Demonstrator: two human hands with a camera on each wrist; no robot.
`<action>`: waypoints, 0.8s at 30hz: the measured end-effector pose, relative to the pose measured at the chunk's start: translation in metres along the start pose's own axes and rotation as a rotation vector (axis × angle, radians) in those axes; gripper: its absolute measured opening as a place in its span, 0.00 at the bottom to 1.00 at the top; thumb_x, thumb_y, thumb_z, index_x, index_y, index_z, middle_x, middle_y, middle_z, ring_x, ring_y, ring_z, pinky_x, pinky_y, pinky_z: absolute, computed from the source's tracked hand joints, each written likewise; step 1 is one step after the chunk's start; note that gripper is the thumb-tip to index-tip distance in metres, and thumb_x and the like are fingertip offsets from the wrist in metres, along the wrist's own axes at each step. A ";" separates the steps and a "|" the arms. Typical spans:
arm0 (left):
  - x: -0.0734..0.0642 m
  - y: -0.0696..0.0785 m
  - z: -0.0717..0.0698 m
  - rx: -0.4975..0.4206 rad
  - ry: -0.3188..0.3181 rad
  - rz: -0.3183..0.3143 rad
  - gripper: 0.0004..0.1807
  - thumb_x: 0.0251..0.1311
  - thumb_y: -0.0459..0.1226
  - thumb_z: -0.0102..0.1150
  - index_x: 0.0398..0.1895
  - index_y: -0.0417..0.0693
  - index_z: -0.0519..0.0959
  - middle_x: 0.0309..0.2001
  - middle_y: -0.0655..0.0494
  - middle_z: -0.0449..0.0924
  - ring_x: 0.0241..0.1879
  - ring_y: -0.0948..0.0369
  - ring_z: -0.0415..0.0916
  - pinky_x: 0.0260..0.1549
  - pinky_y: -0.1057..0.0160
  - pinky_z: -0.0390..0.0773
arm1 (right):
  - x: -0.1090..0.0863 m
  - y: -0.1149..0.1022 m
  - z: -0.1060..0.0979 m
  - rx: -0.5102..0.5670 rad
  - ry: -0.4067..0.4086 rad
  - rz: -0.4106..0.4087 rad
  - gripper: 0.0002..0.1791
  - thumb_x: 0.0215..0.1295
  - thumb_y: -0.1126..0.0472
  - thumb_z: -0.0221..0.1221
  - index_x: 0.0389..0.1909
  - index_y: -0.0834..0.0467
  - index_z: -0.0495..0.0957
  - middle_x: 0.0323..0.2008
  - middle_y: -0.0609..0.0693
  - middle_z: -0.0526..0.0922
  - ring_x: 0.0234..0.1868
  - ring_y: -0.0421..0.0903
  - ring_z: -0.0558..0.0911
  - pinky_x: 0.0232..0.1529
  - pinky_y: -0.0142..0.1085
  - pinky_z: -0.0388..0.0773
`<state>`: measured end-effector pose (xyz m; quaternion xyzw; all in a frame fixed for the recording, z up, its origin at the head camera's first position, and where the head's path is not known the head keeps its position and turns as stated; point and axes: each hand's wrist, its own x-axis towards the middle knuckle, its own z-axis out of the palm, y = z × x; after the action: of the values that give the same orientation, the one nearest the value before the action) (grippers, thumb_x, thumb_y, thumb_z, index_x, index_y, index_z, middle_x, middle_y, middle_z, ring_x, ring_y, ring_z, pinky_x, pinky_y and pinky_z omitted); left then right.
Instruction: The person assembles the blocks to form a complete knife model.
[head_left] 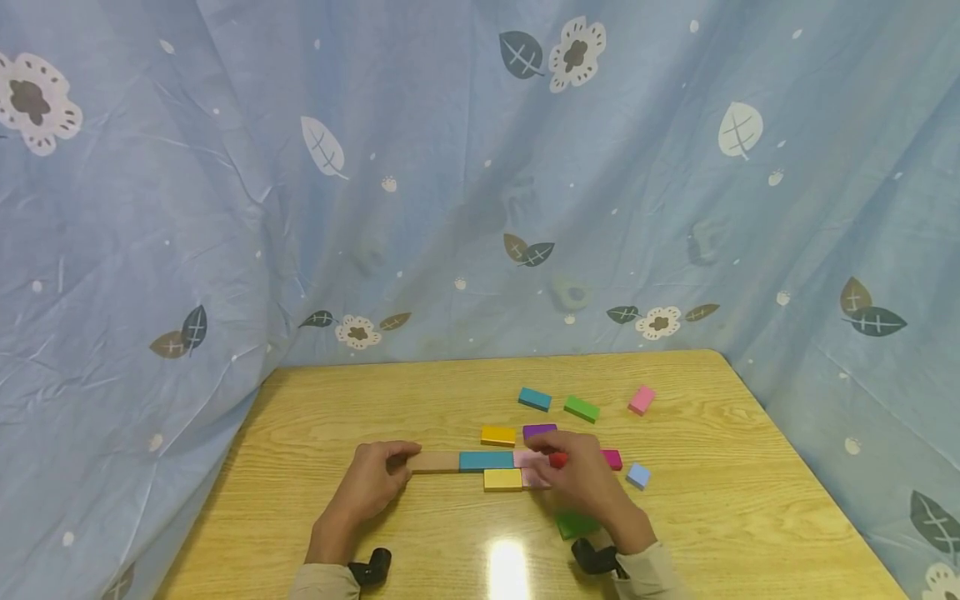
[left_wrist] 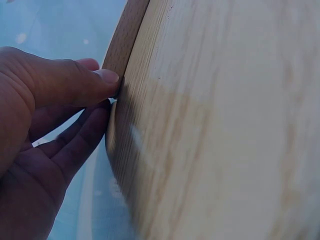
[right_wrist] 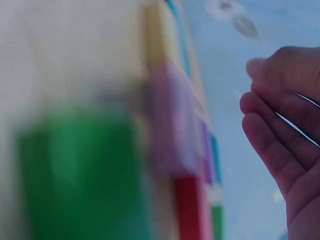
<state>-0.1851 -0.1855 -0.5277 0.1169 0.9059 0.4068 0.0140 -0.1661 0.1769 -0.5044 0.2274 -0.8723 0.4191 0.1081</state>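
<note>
A plain wooden block [head_left: 437, 463] forms the left end of a row, with a blue block [head_left: 486, 461] and a pale pink block [head_left: 527, 458] following it. My left hand [head_left: 367, 487] pinches the wooden block's outer end, the thumb [left_wrist: 107, 77] on its front face. In front of the row lie a yellow block [head_left: 502, 479] and a second pink block [head_left: 535, 478], end to end. My right hand [head_left: 592, 479] is above the row's right part, fingers loosely bent and holding nothing. It partly covers a red block [head_left: 557, 460] and a green block [head_left: 576, 524].
Behind the row lie an orange block [head_left: 498, 436] and a purple block [head_left: 538, 431]. Farther back are blue [head_left: 535, 399], green [head_left: 582, 408] and pink blocks [head_left: 642, 400]. A magenta block [head_left: 613, 459] and small light-blue block [head_left: 638, 476] lie right. A patterned curtain [head_left: 450, 167] surrounds the table.
</note>
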 end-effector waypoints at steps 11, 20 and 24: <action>0.002 0.000 0.000 -0.011 -0.011 -0.001 0.21 0.66 0.22 0.69 0.59 0.47 0.90 0.56 0.51 0.91 0.58 0.50 0.89 0.57 0.51 0.90 | 0.004 0.054 -0.095 0.051 0.170 0.134 0.15 0.70 0.66 0.74 0.56 0.61 0.90 0.51 0.60 0.93 0.51 0.48 0.93 0.51 0.27 0.89; 0.001 0.000 0.000 -0.009 -0.011 -0.010 0.21 0.66 0.23 0.69 0.59 0.47 0.90 0.56 0.51 0.91 0.59 0.49 0.88 0.58 0.50 0.90 | -0.006 0.096 -0.110 0.127 0.141 0.225 0.20 0.72 0.63 0.73 0.61 0.65 0.87 0.56 0.65 0.90 0.50 0.36 0.92 0.48 0.24 0.88; 0.001 -0.001 -0.001 -0.013 -0.015 -0.004 0.21 0.66 0.23 0.69 0.60 0.46 0.90 0.57 0.50 0.91 0.58 0.49 0.89 0.57 0.51 0.90 | -0.003 0.105 -0.101 0.160 0.105 0.265 0.22 0.72 0.62 0.73 0.62 0.67 0.86 0.57 0.66 0.90 0.50 0.33 0.91 0.49 0.24 0.88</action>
<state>-0.1859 -0.1863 -0.5280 0.1181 0.9033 0.4119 0.0222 -0.2144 0.3136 -0.5140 0.0957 -0.8516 0.5093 0.0789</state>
